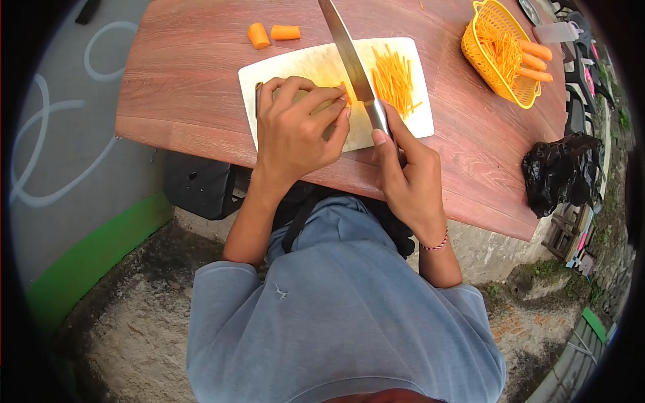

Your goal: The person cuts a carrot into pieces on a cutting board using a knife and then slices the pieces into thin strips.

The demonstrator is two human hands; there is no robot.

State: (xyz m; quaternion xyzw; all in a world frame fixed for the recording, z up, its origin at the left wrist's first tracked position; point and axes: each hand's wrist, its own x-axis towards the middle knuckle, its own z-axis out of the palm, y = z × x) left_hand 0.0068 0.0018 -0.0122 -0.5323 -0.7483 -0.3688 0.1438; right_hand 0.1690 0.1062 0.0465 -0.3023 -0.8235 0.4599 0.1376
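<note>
A kitchen knife is in my right hand, fingers wrapped round its handle and blade pointing away from me. Its blade crosses a white cutting board. On the board's left half, my left hand is bent over with its fingertips pinched on a small piece of carrot, close beside the blade. Most of that piece is hidden by the fingers. To the right of the knife lies a pile of thin carrot strips. Beyond the board rest two carrot chunks.
A yellow basket at the right of the wooden table holds carrot strips and several carrots. Behind it is a translucent container. A black plastic bag hangs at the table's right edge.
</note>
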